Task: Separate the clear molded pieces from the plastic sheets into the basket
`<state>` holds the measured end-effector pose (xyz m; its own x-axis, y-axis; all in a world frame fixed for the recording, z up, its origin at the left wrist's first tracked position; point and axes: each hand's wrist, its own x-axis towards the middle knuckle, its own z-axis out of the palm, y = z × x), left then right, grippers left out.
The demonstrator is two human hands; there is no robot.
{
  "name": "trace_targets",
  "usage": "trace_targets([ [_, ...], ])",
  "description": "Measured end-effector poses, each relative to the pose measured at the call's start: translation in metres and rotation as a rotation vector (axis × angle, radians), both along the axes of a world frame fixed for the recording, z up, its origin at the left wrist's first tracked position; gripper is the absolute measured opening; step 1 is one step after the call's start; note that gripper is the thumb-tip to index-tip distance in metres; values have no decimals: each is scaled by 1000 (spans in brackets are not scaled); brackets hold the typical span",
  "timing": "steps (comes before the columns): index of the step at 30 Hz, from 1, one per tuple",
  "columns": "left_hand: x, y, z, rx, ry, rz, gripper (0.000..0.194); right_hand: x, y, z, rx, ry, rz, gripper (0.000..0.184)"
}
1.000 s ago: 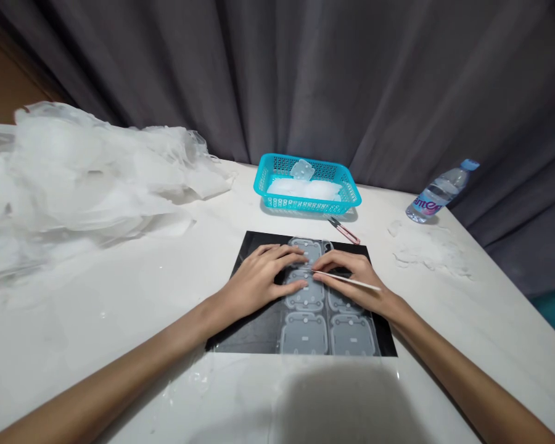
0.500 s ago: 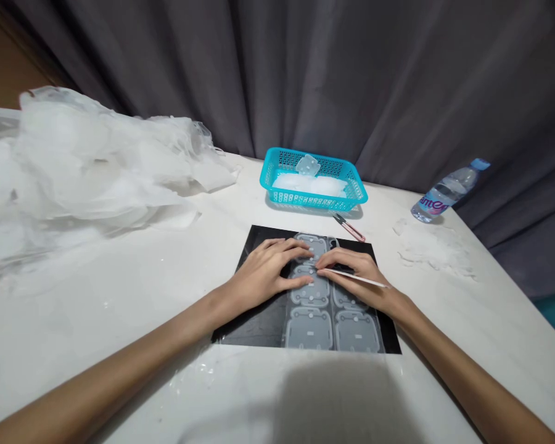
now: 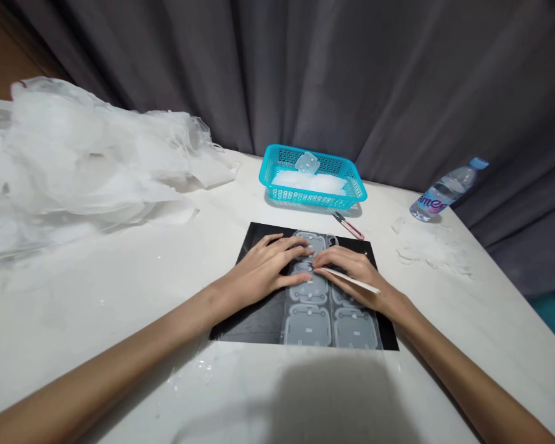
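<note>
A translucent plastic sheet (image 3: 309, 325) with several rounded-square pieces outlined on it lies on a black mat (image 3: 254, 324). My left hand (image 3: 277, 262) rests palm down with fingers spread, its fingertips on the upper left pieces of the sheet. Pinched in my right hand (image 3: 346, 271) is a thin white stick-like tool (image 3: 355, 281), slanting back over the palm. Its tip is hidden by my fingers, close to the gap between the two upper left pieces. My right hand covers part of the sheet's right column.
A turquoise basket (image 3: 312, 201) holding white translucent pieces stands behind the mat. Small pink-handled snips (image 3: 350, 226) lie before it. A water bottle (image 3: 448, 191) and thin plastic scraps (image 3: 435, 250) are at right. A large heap of white plastic waste (image 3: 87, 160) fills the left.
The white tool has tilted slightly, and my right fingers have moved a little to the left. My left hand stays almost in place. The whole view has shifted slightly.
</note>
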<state>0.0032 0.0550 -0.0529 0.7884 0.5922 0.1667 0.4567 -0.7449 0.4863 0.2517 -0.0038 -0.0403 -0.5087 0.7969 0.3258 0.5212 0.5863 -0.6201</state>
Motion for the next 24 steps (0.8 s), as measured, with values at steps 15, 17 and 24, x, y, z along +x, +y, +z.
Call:
trace_targets([
  [15,0,2,-2,37,-28,8,55,-8,4,-20,417,-352,-89,24],
  [17,1,1,-1,8,-35,14,59,-12,2,-21,465,-414,-92,26],
  [24,-1,2,6,-174,41,27,95,17,38,0,381,3,-422,25],
])
